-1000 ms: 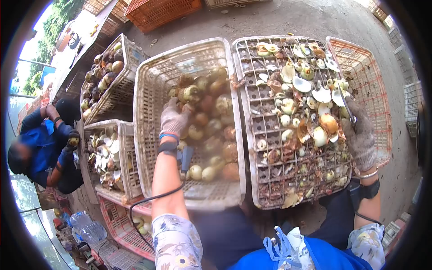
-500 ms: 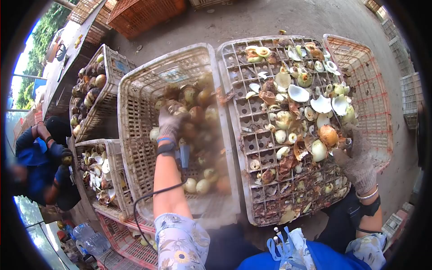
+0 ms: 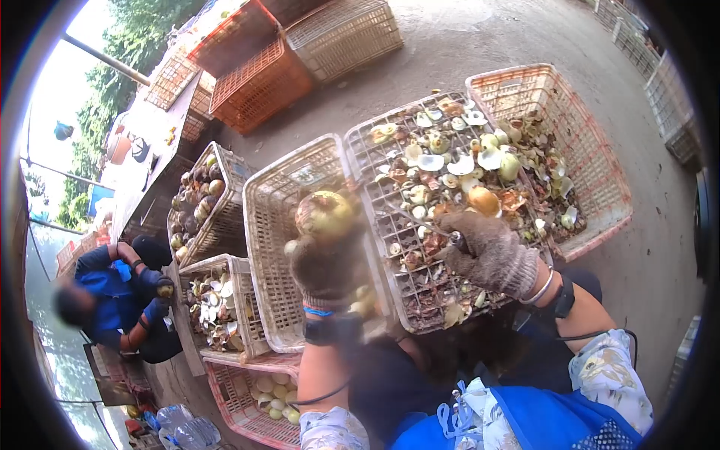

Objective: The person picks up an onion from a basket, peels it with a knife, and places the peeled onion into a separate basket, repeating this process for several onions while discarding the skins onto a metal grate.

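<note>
My left hand [image 3: 319, 266], in a dirty work glove, grips a large yellow-brown onion [image 3: 324, 214] above the white crate [image 3: 264, 225]. More onions [image 3: 365, 300] lie blurred inside that crate. Over the upturned lattice crate [image 3: 377, 161], my gloved right hand [image 3: 487, 251] closes round a small knife [image 3: 455, 238], whose thin blade points to the upper left. Beyond the knuckles sits a brown-skinned onion [image 3: 484, 201]. White onion layers [image 3: 430, 163], cut ends and dry skins cover the lattice.
A red-and-white crate [image 3: 600, 180] holds peelings at the right. On the left are a crate of dark onions [image 3: 236, 169], a crate of onion scraps [image 3: 251, 300] and a red crate [image 3: 225, 390] with peeled onions. A co-worker in blue [image 3: 112, 296] sits at far left.
My left hand has come up out of the onions with one onion in its grip. My right hand has moved left across the lattice. The view has shifted and turned.
</note>
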